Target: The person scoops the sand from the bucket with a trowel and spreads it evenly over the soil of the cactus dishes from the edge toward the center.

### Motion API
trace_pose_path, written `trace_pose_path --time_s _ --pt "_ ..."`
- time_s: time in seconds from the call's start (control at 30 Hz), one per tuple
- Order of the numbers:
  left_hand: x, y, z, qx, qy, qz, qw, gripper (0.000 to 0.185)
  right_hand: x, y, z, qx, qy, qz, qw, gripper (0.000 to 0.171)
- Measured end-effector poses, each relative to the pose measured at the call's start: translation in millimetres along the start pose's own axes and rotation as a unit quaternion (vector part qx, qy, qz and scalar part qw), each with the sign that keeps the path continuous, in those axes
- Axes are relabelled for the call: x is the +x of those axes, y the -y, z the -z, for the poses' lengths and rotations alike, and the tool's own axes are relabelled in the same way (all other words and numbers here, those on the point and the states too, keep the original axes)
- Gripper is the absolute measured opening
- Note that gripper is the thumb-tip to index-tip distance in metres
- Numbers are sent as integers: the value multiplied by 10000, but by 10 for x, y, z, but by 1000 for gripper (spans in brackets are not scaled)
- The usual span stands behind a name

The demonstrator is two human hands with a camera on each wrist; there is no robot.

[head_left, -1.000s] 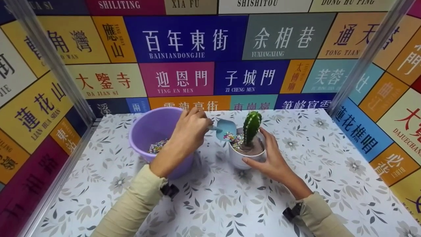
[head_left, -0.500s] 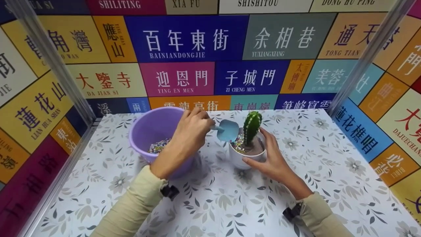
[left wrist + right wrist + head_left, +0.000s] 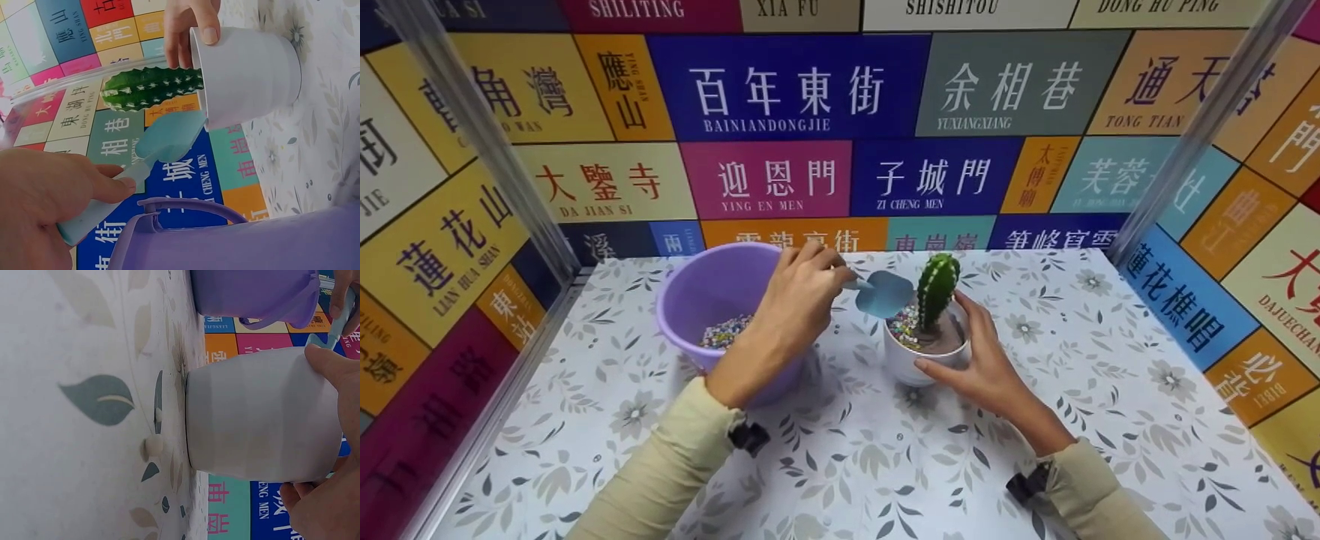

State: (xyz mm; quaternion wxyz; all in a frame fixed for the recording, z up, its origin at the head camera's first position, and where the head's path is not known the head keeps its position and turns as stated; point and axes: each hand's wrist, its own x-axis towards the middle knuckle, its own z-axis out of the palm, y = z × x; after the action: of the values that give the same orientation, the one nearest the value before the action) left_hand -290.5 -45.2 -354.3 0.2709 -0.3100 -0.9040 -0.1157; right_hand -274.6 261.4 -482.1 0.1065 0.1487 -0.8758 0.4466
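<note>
The left hand (image 3: 789,304), beside a purple bucket (image 3: 709,289), grips a blue scoop (image 3: 885,294), probably light, stiff plastic best steered by its handle, blade at the white flowerpot's (image 3: 906,364) left rim. The flowerpot stands on the floral tablecloth (image 3: 915,480), likely smooth, perhaps breakable; beyond its prickly-looking cactus (image 3: 939,289), the right hand (image 3: 988,367) holds the wall, the safer grip.

White pot (image 3: 256,416) stands upright on the leaf-patterned table (image 3: 84,478), short of the edge along the lettered wall (image 3: 230,503). Right hand (image 3: 351,419) grips it, thumb and fingertips on opposite sides. Purple bucket (image 3: 253,292) stands beside, apart. Left hand (image 3: 340,293) holds a pale-blue scoop (image 3: 340,323), partly hidden.
</note>
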Motion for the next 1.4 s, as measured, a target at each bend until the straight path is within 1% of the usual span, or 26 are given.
trace_pose_path --time_s 0.1,0.23,0.4,0.57,0.7,0.83,0.97,1.13,1.27,1.4 --pt "-2 3 -4 28 -98 -27 9999 33 -4 -5 0 -30 19 -14 10000 120" --pt "-12 22 -15 83 -142 -39 9999 31 -13 -10 3 -81 61 -31 9999 119" --pt "-46 62 -21 13 -214 -51 9998 30 -10 -2 6 -111 44 -3 9999 119" --pt "-95 111 0 -89 -252 55 9996 29 -7 14 -2 -64 -13 66 10000 121" --pt "-139 157 29 -257 -259 198 9991 28 18 46 2 4 -202 179 9996 117" --pt "-176 214 58 -528 -359 306 9975 26 57 105 15 109 -605 398 9973 109" --pt "-225 277 81 -824 -456 405 9947 24 80 193 24 215 -1090 782 9907 99" --pt "-322 371 103 -1176 -626 555 9895 20 91 338 31 300 -1571 1324 9782 86" --pt "-414 444 130 -1278 -566 817 9868 22 91 499 -8 403 -1833 1770 9662 79" --pt "-493 504 154 -1351 -503 1046 9840 22 75 665 -95 712 -1916 2130 9554 70"
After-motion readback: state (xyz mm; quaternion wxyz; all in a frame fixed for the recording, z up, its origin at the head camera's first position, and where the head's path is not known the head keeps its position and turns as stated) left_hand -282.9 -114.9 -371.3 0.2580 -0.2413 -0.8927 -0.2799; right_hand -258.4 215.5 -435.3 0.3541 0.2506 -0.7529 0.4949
